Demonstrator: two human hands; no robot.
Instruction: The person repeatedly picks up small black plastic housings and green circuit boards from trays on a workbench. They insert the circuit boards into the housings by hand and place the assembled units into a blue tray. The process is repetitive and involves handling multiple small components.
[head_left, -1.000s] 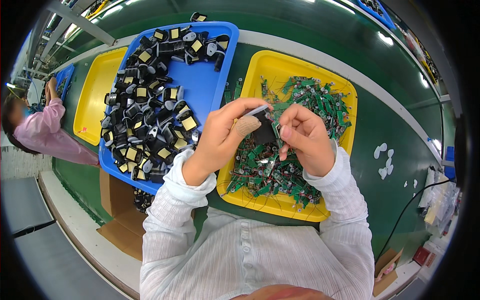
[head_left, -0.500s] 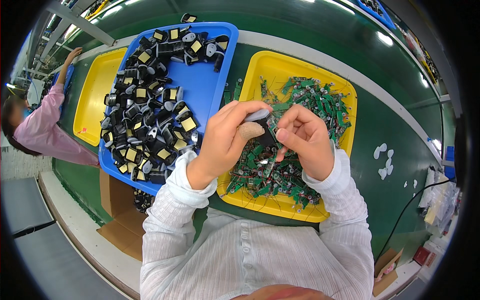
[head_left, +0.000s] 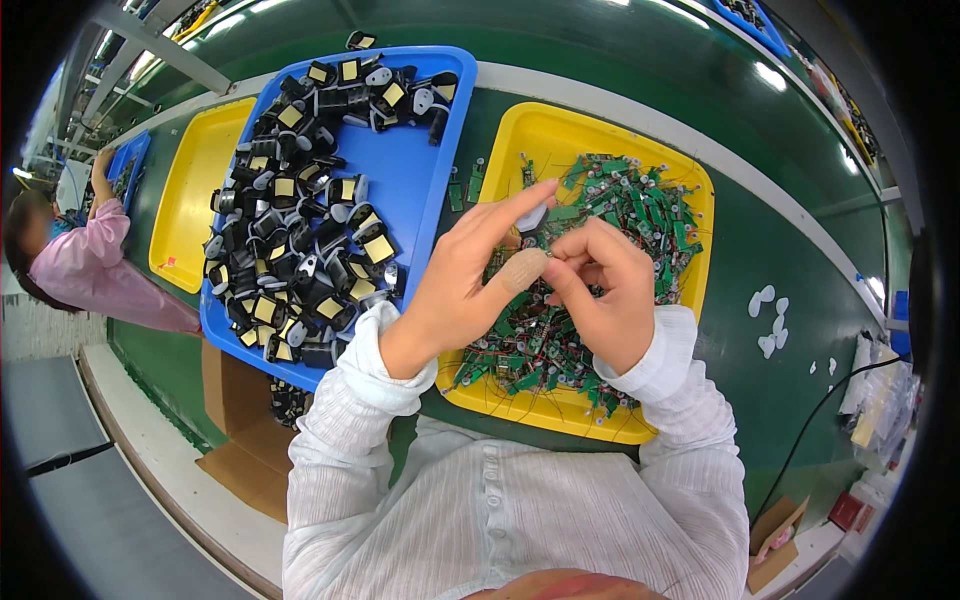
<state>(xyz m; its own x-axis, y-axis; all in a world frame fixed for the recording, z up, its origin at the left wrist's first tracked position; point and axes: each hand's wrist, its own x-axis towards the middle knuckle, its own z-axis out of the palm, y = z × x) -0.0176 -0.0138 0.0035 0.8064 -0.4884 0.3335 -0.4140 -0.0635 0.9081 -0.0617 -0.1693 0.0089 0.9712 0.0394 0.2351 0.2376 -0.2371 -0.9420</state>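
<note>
Above the yellow tray (head_left: 476, 388), my two hands meet at a small black housing with a grey end piece (head_left: 531, 217). My left hand (head_left: 455, 275) holds it, index finger stretched out past it and covered thumb bent toward my right fingertips. Most of the housing is hidden behind the left fingers. My right hand (head_left: 610, 290) pinches with thumb and index finger right at the left thumb tip; what lies in the pinch is hidden. Under both hands, a heap of green circuit boards (head_left: 640, 200) with thin wires fills the tray.
On the left stands a blue tray (head_left: 400, 165) with many black housings (head_left: 290, 230) bearing pale yellow pads. Beyond it lies another yellow tray (head_left: 185, 215) near a person in pink (head_left: 105, 265). White pieces (head_left: 768, 320) lie at right, beside a black cable (head_left: 815, 415). Below left is a cardboard box (head_left: 245, 450).
The housing has turned, so its black body is now mostly hidden. My left index finger has straightened, and my right hand has shifted slightly left and down. The person in pink has drawn an arm in.
</note>
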